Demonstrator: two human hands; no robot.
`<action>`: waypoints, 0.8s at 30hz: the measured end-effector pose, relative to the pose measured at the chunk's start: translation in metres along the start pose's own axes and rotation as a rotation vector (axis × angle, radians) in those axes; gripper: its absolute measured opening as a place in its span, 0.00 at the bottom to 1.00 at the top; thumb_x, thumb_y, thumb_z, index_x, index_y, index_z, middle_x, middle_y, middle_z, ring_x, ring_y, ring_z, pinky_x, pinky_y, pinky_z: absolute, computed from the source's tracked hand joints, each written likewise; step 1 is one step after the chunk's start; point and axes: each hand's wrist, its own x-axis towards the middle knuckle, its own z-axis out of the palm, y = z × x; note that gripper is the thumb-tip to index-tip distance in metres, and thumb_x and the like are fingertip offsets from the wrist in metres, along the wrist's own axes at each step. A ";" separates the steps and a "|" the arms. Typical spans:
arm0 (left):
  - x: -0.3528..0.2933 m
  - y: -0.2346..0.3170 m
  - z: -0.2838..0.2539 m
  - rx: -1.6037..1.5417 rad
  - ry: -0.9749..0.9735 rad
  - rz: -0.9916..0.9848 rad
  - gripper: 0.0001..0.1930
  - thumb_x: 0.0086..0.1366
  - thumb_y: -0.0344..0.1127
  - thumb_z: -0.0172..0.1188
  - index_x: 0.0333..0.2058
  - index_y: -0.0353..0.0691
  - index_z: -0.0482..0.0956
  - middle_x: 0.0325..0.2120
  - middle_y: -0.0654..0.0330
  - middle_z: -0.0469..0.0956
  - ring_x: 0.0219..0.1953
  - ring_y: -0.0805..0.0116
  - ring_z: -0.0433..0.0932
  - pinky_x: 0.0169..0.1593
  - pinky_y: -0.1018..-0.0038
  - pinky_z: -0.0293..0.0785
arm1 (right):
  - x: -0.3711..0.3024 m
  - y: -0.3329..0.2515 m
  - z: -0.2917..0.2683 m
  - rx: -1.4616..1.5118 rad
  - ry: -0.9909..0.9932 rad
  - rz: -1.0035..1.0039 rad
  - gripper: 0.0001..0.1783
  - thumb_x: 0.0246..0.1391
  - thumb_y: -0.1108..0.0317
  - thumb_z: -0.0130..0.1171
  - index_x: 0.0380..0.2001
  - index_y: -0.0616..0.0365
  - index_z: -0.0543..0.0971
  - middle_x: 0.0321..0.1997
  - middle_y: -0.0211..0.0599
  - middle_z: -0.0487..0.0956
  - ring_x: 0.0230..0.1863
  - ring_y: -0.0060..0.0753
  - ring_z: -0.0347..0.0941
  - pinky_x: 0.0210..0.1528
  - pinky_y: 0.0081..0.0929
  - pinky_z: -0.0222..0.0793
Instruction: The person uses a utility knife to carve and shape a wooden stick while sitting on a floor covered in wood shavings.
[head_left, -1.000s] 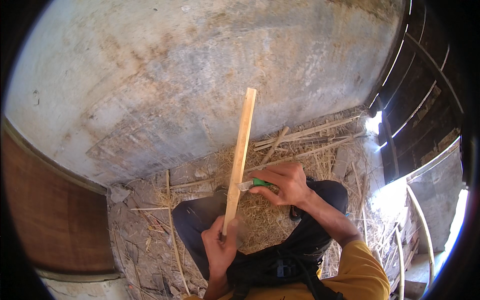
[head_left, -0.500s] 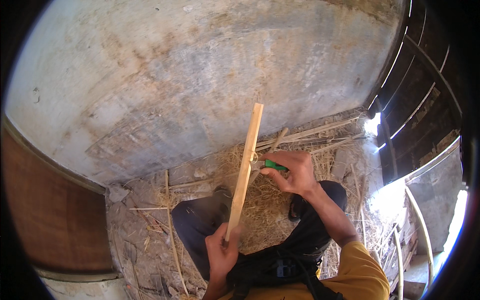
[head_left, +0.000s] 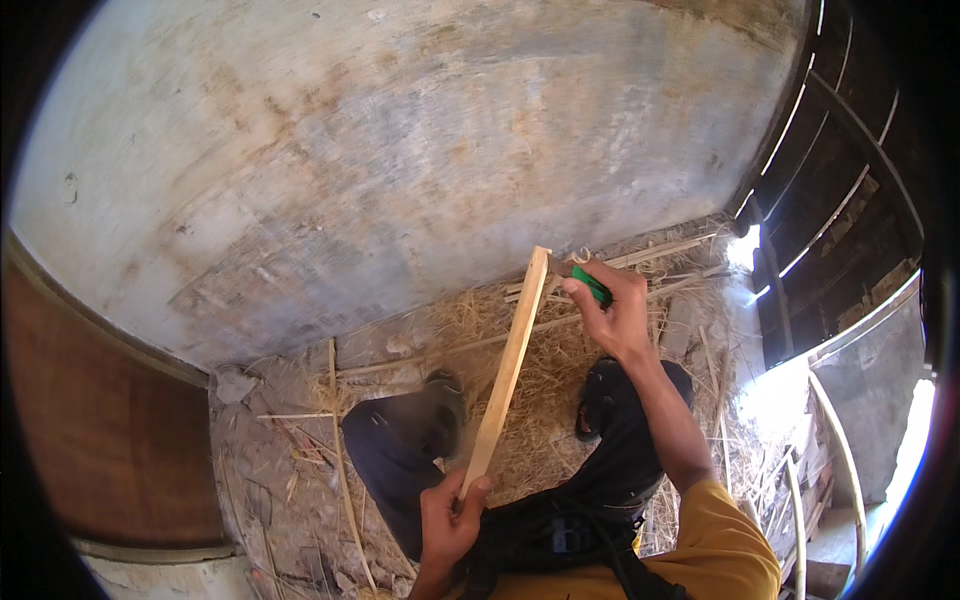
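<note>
Stick (head_left: pixel 515 362) and green knife (head_left: pixel 592 287) held.
Left hand (head_left: pixel 450 525): grip pinches stick's near end. Right hand (head_left: pixel 622 315): grip clamps knife just right of stick's far end.

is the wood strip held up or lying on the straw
Held up: the wood strip has its near end clasped in the left hand, its length crossing above the straw.

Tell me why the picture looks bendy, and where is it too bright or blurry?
Head view: the fisheye lens bends the upper edge of the brown panel and leaves black corners; head view: white glare swallows detail at right, below the dark slatted boards; head view: a hazy patch softens the left trouser leg, while the wooden stick looks fairly clear.
</note>
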 end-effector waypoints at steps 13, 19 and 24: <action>0.023 -0.005 -0.004 -0.104 -0.075 0.019 0.13 0.79 0.39 0.57 0.47 0.33 0.82 0.18 0.70 0.69 0.20 0.85 0.66 0.24 0.80 0.59 | -0.013 -0.021 0.011 0.538 -0.296 0.147 0.15 0.67 0.61 0.69 0.49 0.61 0.85 0.29 0.25 0.75 0.30 0.17 0.66 0.34 0.24 0.65; 0.031 0.008 0.000 -0.127 -0.151 0.010 0.14 0.81 0.40 0.56 0.46 0.33 0.80 0.18 0.71 0.69 0.20 0.83 0.65 0.25 0.80 0.61 | -0.021 -0.027 0.021 0.672 -0.430 0.172 0.16 0.62 0.63 0.75 0.49 0.59 0.86 0.28 0.22 0.71 0.28 0.14 0.61 0.31 0.23 0.58; 0.034 0.011 0.005 -0.131 -0.170 0.020 0.13 0.80 0.38 0.56 0.48 0.32 0.80 0.19 0.70 0.70 0.22 0.82 0.68 0.27 0.78 0.64 | -0.020 -0.035 0.026 0.720 -0.396 0.136 0.13 0.61 0.63 0.76 0.37 0.59 0.82 0.22 0.21 0.64 0.25 0.15 0.57 0.28 0.26 0.55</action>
